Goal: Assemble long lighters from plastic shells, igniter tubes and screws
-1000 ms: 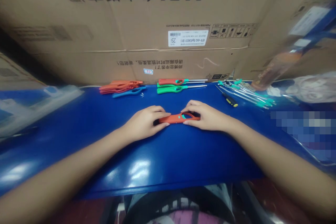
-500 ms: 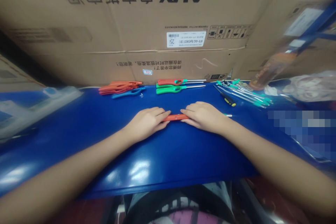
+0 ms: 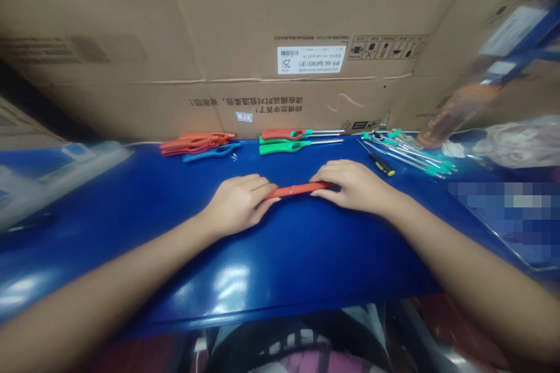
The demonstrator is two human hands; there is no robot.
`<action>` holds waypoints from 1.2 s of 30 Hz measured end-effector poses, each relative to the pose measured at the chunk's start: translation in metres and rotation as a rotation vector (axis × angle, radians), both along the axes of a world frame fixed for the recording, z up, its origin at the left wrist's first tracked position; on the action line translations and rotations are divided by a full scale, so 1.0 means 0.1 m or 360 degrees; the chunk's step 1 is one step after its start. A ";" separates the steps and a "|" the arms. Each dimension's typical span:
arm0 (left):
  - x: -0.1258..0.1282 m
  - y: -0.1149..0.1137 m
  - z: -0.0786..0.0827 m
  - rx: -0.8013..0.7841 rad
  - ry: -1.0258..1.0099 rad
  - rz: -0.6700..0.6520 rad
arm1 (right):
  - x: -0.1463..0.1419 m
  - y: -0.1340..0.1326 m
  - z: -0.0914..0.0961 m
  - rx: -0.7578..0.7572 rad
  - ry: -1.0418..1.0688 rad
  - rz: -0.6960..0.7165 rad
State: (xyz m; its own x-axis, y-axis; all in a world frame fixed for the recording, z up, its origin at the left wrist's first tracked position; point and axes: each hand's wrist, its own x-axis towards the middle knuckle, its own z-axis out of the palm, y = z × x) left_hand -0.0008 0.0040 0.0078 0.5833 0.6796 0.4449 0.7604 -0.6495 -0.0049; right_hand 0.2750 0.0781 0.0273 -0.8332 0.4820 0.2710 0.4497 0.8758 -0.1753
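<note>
Now more of the orange lighter body shows than half a second ago. Left hand and right hand sit farther apart, fingers pinching its ends. It lies mid blue table, right end slightly raised.

close head view, down over table

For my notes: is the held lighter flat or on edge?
On edge: lighter shows its thin side, between left hand and right hand.
</note>
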 end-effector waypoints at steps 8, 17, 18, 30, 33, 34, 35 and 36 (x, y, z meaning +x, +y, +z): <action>-0.01 -0.02 0.02 -0.0099 -0.0168 0.0019 | 0.04 0.00 0.06 0.0157 0.0051 0.0023; 0.21 -0.03 0.12 -0.2204 -0.1845 0.0270 | -0.11 -0.13 0.01 0.0330 0.0022 0.0149; 0.22 -0.04 0.14 -0.2251 -0.1864 0.0247 | -0.13 -0.14 0.00 0.0315 0.0026 0.0180; 0.17 -0.19 0.15 -0.0835 -0.0556 -0.0196 | -0.18 -0.30 -0.06 0.0052 0.0139 0.0322; 0.14 -0.16 0.15 -0.0822 -0.0441 -0.0207 | -0.17 -0.25 -0.05 -0.0024 0.0130 0.0300; 0.12 -0.14 0.16 -0.0808 -0.0437 -0.0208 | -0.15 -0.23 -0.03 -0.0043 0.0119 0.0283; 0.10 -0.11 0.16 -0.0798 -0.0446 -0.0209 | -0.12 -0.20 0.00 -0.0045 0.0107 0.0262; 0.08 -0.08 0.15 -0.0785 -0.0464 -0.0209 | -0.09 -0.16 0.02 -0.0024 0.0092 0.0242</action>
State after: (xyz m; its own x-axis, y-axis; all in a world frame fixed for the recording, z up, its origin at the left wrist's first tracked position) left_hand 0.0069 -0.0039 0.0232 0.5775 0.7775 0.2490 0.5982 -0.6105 0.5190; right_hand 0.2657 0.0617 0.0298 -0.8800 0.3562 0.3143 0.3011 0.9300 -0.2109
